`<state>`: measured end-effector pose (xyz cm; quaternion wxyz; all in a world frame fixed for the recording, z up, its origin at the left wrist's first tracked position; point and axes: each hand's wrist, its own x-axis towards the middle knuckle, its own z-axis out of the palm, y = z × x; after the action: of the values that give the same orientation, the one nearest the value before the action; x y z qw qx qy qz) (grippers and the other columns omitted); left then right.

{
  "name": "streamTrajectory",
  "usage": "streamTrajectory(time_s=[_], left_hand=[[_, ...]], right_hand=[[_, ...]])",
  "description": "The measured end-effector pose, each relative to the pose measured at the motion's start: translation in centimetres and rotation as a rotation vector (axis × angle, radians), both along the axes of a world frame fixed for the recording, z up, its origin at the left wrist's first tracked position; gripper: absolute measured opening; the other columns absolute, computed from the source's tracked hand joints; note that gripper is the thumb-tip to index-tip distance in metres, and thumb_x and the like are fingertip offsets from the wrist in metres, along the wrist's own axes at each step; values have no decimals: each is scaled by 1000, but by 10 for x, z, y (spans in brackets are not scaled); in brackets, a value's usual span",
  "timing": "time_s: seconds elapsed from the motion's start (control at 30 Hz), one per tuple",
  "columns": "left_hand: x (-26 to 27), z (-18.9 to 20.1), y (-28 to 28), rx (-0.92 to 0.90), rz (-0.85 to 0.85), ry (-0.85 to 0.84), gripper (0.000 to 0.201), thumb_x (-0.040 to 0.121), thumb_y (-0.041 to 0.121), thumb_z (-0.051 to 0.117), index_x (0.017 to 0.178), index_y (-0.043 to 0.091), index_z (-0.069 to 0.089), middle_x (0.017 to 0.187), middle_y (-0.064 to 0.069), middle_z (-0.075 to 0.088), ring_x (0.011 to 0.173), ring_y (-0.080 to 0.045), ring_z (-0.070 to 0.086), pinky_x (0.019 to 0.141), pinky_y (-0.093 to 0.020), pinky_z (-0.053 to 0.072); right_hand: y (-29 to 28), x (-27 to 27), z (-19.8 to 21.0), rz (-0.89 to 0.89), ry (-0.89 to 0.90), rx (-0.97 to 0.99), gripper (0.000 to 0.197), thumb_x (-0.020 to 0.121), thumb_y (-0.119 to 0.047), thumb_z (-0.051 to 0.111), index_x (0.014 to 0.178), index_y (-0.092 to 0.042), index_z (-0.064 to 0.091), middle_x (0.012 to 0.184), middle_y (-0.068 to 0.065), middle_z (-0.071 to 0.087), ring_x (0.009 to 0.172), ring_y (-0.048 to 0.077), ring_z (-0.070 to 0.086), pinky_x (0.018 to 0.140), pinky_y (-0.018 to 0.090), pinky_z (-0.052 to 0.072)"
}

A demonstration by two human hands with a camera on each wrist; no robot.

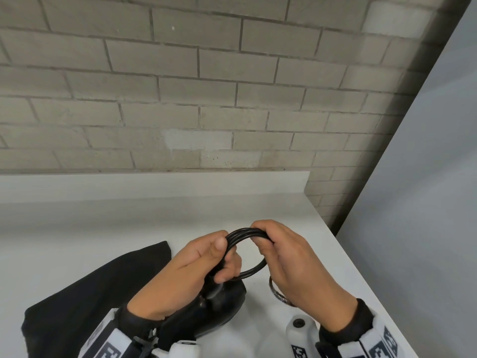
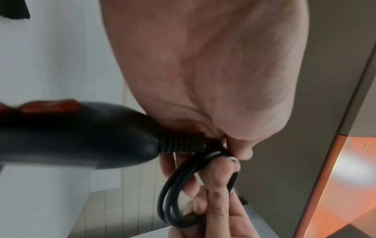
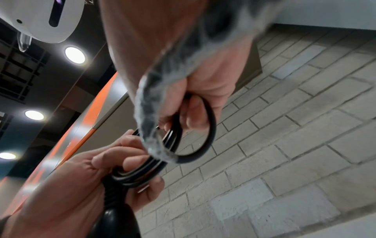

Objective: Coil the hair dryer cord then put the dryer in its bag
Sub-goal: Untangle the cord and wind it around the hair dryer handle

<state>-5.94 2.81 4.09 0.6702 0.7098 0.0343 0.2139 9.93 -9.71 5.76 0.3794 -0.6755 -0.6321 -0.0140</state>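
Observation:
Both hands hold a coil of black cord (image 1: 244,233) above the white counter (image 1: 103,228). My left hand (image 1: 224,259) pinches the coil's left side between thumb and curled fingers. My right hand (image 1: 265,241) grips its right side. The black hair dryer (image 1: 219,316) hangs under my left palm. In the left wrist view its handle (image 2: 71,133) carries red switches, and the ribbed cord end (image 2: 179,143) runs into the coil (image 2: 173,193). The black bag (image 1: 90,293) lies flat on the counter to the left. The right wrist view shows the coil (image 3: 205,145) between both hands.
A grey brick wall (image 1: 206,86) and a low white backsplash (image 1: 154,187) close off the back. The counter's right edge (image 1: 361,280) runs diagonally beside a grey panel (image 1: 426,202). A thin dark loop (image 1: 275,290) hangs below my right hand.

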Motion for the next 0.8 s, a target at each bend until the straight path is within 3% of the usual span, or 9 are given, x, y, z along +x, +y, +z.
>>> streamTrajectory(time_s=[0.1, 0.2, 0.3, 0.37, 0.47, 0.6, 0.7, 0.8], left_hand=[[-2, -3, -1, 99, 52, 23, 47, 95, 65, 39, 77, 22, 43, 63, 5, 35, 67, -27, 37, 70, -33, 37], [-3, -4, 0, 182, 121, 29, 45, 96, 66, 35, 74, 27, 40, 64, 5, 35, 66, -25, 34, 68, -36, 34], [-4, -3, 2, 214, 130, 42, 45, 95, 68, 35, 74, 28, 39, 64, 4, 35, 65, -23, 34, 67, -34, 34], [-5, -2, 2, 234, 96, 50, 47, 96, 67, 35, 74, 26, 39, 64, 4, 36, 65, -21, 34, 66, -33, 34], [-4, -1, -3, 269, 0, 58, 49, 98, 63, 33, 76, 20, 38, 65, 6, 36, 64, -22, 34, 64, -41, 33], [0, 1, -11, 278, -108, 81, 48, 98, 64, 36, 78, 20, 40, 69, 2, 37, 64, -21, 34, 62, -40, 32], [-2, 0, -11, 278, -88, 80, 51, 98, 63, 37, 79, 16, 41, 70, -6, 36, 63, -27, 32, 58, -47, 31], [-5, -1, -10, 248, 5, 25, 44, 98, 63, 38, 78, 23, 42, 67, 2, 35, 62, -23, 31, 60, -44, 30]], right_hand=[[-1, -1, 1, 28, 57, -11, 15, 100, -29, 49, 109, -22, 59, 86, -27, 51, 75, -5, 50, 70, 6, 36], [-8, 7, 7, 34, 183, -30, 27, 89, -41, 63, 113, -30, 55, 93, -17, 59, 58, 9, 50, 62, 9, 38], [-19, 23, 13, 102, 233, -59, 19, 87, -28, 71, 102, -29, 60, 84, -9, 61, 67, 15, 55, 67, 19, 46], [-26, 29, 19, 122, 200, -6, 10, 87, -17, 71, 93, -24, 66, 80, -9, 62, 74, 15, 59, 72, 19, 47], [-27, 31, 28, 95, 164, 176, 4, 85, -14, 73, 88, -16, 71, 80, -8, 65, 76, 16, 61, 72, 22, 48], [-8, 22, 26, 16, 124, 296, 5, 83, -12, 76, 87, -14, 74, 81, -9, 68, 77, 12, 63, 74, 20, 48], [6, 15, 9, 40, 278, 153, 4, 86, -14, 73, 87, -17, 75, 82, -9, 68, 81, 15, 64, 76, 23, 50], [7, 13, -3, 119, 515, 25, 18, 95, -27, 60, 88, -17, 74, 86, -1, 69, 85, 18, 66, 81, 35, 53]])
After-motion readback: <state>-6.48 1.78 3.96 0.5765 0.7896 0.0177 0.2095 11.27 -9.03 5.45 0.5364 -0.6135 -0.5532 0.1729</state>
